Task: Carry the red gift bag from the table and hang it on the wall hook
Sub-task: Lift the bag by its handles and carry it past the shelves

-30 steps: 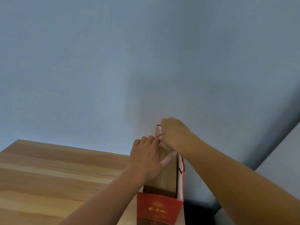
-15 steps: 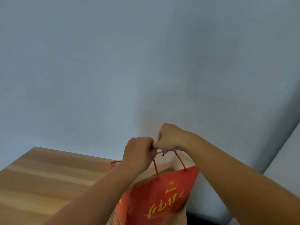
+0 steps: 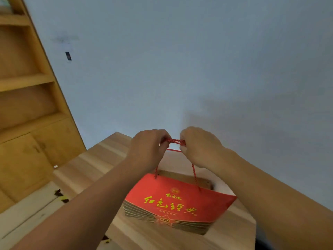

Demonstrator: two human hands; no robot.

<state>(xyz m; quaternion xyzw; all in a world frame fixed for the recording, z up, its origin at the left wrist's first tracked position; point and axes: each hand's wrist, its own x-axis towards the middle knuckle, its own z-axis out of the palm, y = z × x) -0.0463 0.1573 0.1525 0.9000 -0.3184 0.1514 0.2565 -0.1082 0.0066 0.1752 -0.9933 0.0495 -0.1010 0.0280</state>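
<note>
Head view: 2 hands, left [image 3: 146, 150] and right [image 3: 199, 147], fingers curled tight around red cord handles [image 3: 174, 141] at centre frame. Bag [image 3: 177, 202] dangling lower centre over table [image 3: 93, 163]. Small dark hook [image 3: 68, 56] upper left on wall.

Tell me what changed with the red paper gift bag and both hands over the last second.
Both hands moved from the bag's mouth to the red cord handles: left hand and right hand now pinch them, stretched between. The red paper gift bag turned its printed face toward the camera. It stays over the wooden table.
</note>
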